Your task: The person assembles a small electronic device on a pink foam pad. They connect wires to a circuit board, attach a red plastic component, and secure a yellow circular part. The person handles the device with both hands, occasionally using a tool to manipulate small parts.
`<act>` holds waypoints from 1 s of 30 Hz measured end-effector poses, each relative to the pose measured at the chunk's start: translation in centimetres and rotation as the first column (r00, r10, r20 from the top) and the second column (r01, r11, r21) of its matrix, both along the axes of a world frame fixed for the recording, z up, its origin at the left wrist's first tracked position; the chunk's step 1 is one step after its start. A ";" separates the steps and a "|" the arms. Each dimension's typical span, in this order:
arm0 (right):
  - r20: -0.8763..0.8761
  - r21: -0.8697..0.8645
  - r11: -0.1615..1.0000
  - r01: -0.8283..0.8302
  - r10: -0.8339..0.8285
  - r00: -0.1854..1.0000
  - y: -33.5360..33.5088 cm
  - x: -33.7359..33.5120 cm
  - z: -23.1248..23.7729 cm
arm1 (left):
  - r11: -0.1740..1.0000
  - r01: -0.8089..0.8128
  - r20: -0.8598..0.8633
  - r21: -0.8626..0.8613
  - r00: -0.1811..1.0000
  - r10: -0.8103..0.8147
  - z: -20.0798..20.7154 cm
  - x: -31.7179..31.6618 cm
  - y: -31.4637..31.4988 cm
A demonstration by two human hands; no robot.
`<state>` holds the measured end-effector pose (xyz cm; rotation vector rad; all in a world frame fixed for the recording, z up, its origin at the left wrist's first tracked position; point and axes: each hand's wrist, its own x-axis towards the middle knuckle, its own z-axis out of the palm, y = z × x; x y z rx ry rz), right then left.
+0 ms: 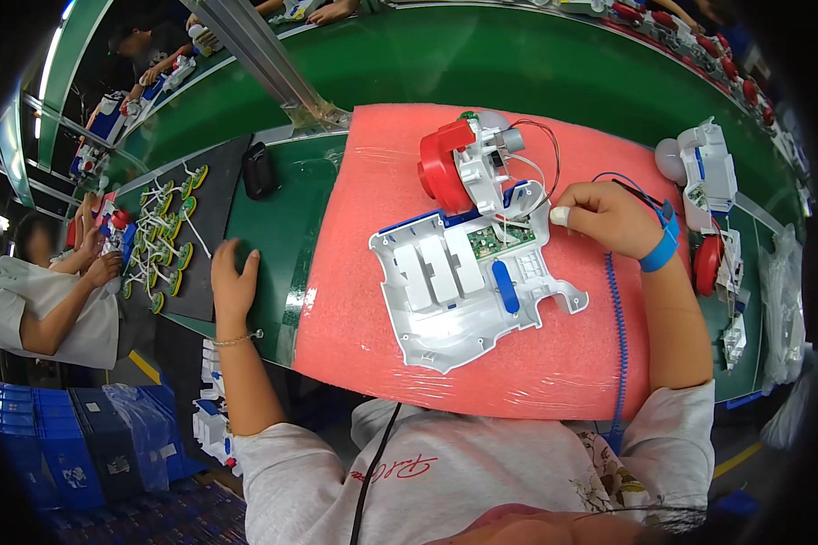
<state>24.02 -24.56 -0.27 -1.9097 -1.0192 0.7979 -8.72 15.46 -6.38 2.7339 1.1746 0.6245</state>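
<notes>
A green bench (291,191) runs beneath both hands, with a pink foam mat (354,300) spread between them. Beyond the left hand (234,283), a dark mat (227,195) bears a cluster of small green-and-white parts (168,232) with pale leads, and a black case (258,171) lies just past its fingertips. Further left a co-worker in a white top (54,300) leans over the line; blue crates (64,445) stand below. Out to the right of the right hand (604,218) are another white housing (713,173) and some clear plastic wrap (782,309).

The white shell (432,336) lies on the foam between the hands, well apart from the left and just beside the right. The left hand is released, fingers loosely spread. The right has its fingers curled toward a white-tipped thumb near the shell's rim; from here I can't tell whether it pinches anything.

The shell lies hollow side up, with boxy compartments, a blue pad (505,287) and a green circuit board (509,238). A red-and-white unit (445,168) trailing thin wires sits at its far edge.
</notes>
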 end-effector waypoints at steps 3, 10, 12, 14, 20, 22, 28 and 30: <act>0.023 0.064 0.998 0.020 -0.021 1.000 -0.3 0.5 -0.4 | 0.942 -0.084 0.147 0.325 0.988 0.038 0.1 0.2 0.0; -0.049 0.087 0.995 0.046 -0.042 0.998 -0.6 0.6 -0.7 | 0.993 -0.092 -0.120 0.073 0.988 0.101 0.1 0.5 2.7; -0.075 0.057 0.997 0.061 -0.056 0.996 -0.5 0.5 -0.6 | 0.995 -0.094 0.037 0.029 0.995 0.093 1.3 0.7 2.5; -0.073 0.057 0.996 0.062 -0.058 0.996 0.0 0.5 -0.4 | 0.956 -0.198 0.155 0.216 0.974 0.166 -0.5 -0.8 4.6; -0.020 0.134 0.983 0.125 -0.123 0.992 -0.3 0.8 -0.7 | 0.966 -0.231 0.054 0.119 0.973 0.226 0.7 0.3 2.8; -0.018 0.158 0.976 0.150 -0.149 0.989 -0.4 0.6 -0.2 | 0.986 -0.164 0.158 0.023 0.975 0.159 1.6 0.4 2.0; -0.103 0.276 0.938 0.211 -0.189 0.977 -0.7 -1.3 2.5 | 0.613 0.690 0.890 -0.386 0.104 0.444 5.7 3.0 -3.4; -0.099 0.288 0.941 0.179 -0.157 0.983 -0.7 -2.3 3.4 | 0.574 0.744 0.911 -0.343 0.115 0.396 6.6 3.8 -5.2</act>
